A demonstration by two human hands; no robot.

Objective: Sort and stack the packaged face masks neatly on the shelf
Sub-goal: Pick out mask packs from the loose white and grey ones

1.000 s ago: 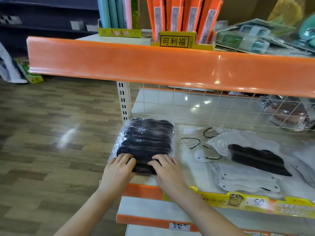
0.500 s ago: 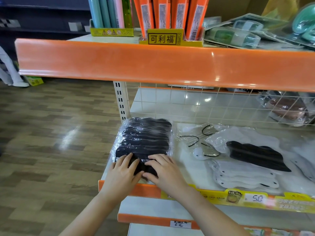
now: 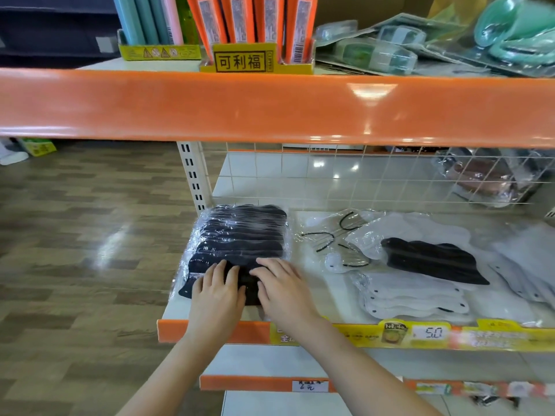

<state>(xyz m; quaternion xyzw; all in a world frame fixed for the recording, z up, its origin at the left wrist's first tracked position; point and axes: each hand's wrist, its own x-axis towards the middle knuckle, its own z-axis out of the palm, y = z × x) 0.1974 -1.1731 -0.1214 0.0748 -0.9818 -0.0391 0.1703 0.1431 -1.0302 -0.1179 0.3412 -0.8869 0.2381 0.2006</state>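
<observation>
A stack of black face masks in clear wrappers (image 3: 240, 235) lies at the left end of the white shelf (image 3: 309, 289). My left hand (image 3: 217, 295) and my right hand (image 3: 285, 291) both rest flat on the stack's near edge, fingers straight, side by side. To the right lie loose packs: clear wrappers with black ear loops (image 3: 333, 238), a black mask pack (image 3: 432, 259) on top of white mask packs (image 3: 411, 295), and more white packs (image 3: 528, 265) at the far right.
An orange-fronted upper shelf (image 3: 270, 106) overhangs, carrying orange and pastel boxed goods (image 3: 252, 22). A wire grid back panel (image 3: 360, 178) closes the rear, with wrapped goods (image 3: 480, 178) behind it. A yellow price strip (image 3: 420, 334) runs along the front edge. Wooden floor (image 3: 75, 250) lies left.
Both hands slid closer together on the near edge of the black stack, and the stack now sits a little nearer the shelf's front edge.
</observation>
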